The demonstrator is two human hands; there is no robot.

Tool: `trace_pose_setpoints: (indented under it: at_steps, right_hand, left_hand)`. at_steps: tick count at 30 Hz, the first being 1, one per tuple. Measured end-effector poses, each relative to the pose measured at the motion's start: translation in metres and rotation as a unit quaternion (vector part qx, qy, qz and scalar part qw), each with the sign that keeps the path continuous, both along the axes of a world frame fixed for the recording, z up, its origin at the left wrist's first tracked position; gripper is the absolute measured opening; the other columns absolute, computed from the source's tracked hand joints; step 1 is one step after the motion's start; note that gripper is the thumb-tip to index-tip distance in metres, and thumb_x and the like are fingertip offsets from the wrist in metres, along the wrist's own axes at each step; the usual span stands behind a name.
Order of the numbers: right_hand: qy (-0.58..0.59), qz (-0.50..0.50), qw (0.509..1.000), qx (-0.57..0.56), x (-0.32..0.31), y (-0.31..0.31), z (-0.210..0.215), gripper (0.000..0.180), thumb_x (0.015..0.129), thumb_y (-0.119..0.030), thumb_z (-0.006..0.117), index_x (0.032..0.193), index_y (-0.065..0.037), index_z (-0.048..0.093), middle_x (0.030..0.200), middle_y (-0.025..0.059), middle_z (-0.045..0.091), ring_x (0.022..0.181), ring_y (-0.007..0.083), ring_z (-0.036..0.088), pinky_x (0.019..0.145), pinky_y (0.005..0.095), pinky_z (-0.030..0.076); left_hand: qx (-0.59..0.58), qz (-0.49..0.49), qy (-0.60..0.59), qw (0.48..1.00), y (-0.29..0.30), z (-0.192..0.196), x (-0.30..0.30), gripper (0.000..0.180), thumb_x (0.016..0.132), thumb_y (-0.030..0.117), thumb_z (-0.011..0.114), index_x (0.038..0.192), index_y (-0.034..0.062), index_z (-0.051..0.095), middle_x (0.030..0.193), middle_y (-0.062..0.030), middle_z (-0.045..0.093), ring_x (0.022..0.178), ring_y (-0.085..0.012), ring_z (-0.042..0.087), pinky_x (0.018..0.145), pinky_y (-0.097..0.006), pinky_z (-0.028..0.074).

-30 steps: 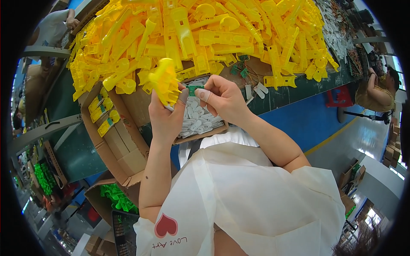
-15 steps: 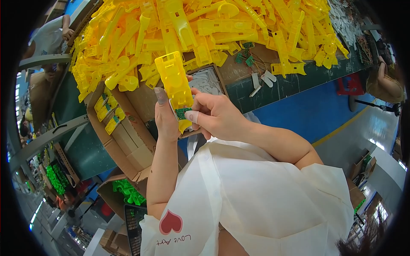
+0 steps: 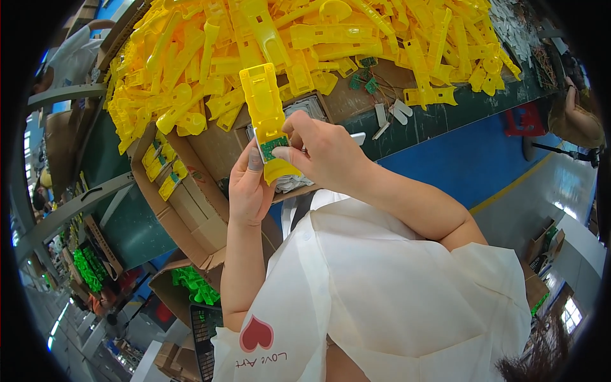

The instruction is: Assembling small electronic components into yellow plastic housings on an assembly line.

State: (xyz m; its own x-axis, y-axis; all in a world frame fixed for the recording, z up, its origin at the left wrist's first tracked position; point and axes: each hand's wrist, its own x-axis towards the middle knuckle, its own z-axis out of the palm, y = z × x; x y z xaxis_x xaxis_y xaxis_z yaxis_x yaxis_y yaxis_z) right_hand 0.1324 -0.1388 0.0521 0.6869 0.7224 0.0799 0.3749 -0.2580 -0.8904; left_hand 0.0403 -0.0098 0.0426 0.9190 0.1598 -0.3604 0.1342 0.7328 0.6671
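Note:
A long yellow plastic housing (image 3: 261, 99) stands upright and slightly tilted between my hands, its hollow side showing. My left hand (image 3: 250, 188) grips its lower left edge, thumb along the side. Set in the lower part of the housing is a small green circuit board (image 3: 270, 146). My right hand (image 3: 331, 153) is closed at the board, thumb pressed on its right side and bent index finger above it. Just past the knuckles a white flat piece (image 3: 358, 137) sticks out; whether the right hand holds it is hidden.
A big heap of yellow housings (image 3: 184, 57) covers the bench's far side. Below my hands sits a box of white pieces (image 3: 294, 183). Left of them, an open carton (image 3: 191, 210) holds yellow housings with boards. Wired green boards (image 3: 366, 83) and white strips (image 3: 400, 113) lie on the right.
The housing has shifted slightly right and turned more upright. My left hand has moved lower on it, and my right hand has risen a little. A white flat piece now shows beyond the right hand.

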Motion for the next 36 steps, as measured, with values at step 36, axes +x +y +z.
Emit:
trace_pose_setpoints:
  at_steps: [36]
  right_hand:
    - [0.411, -0.014, 0.902, 0.129, -0.012, -0.004, -0.007, 0.006, 0.082, -0.003, 0.053, 0.085, 0.002, 0.052, 0.069, 0.0035, 0.056, 0.060, 0.0062, 0.053, 0.053, 0.0190, 0.044]
  left_hand:
    - [0.453, 0.012, -0.047, 0.890, -0.023, -0.001, -0.013, 0.038, 0.091, 0.019, 0.040, 0.121, -0.0011, 0.029, 0.103, -0.0053, 0.046, 0.093, -0.0106, 0.045, 0.083, -0.023, 0.037]
